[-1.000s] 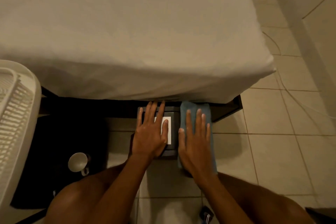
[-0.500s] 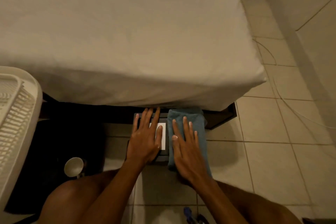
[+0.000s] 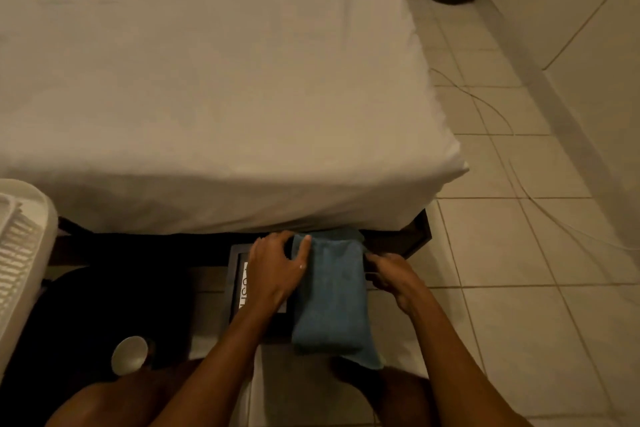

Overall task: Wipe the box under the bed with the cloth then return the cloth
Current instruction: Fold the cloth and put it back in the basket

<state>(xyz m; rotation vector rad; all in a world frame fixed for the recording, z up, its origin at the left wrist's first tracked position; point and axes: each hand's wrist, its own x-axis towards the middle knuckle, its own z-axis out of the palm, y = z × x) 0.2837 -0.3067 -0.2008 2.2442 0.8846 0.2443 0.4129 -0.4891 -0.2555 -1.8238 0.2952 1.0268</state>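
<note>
A dark box (image 3: 239, 288) with a white label lies on the floor, its far end under the bed's edge. A folded blue cloth (image 3: 330, 302) lies on the box's right half and hangs over its near end. My left hand (image 3: 275, 270) rests on the box, fingers curled at the cloth's far left corner, thumb on the cloth. My right hand (image 3: 393, 272) grips the box's right side beside the cloth, fingers curled under and partly hidden.
The bed (image 3: 207, 80) with a white sheet fills the upper left; its dark frame (image 3: 412, 236) juts out right of the box. A white rack (image 3: 20, 253), a black mat (image 3: 86, 322) and a cup (image 3: 130, 355) lie left. Thin cables (image 3: 502, 121) cross the tiles.
Both hands were flat, the right one pressing on the cloth. Now the right hand has come off the cloth to the box's right side, and the left hand has curled at the cloth's corner.
</note>
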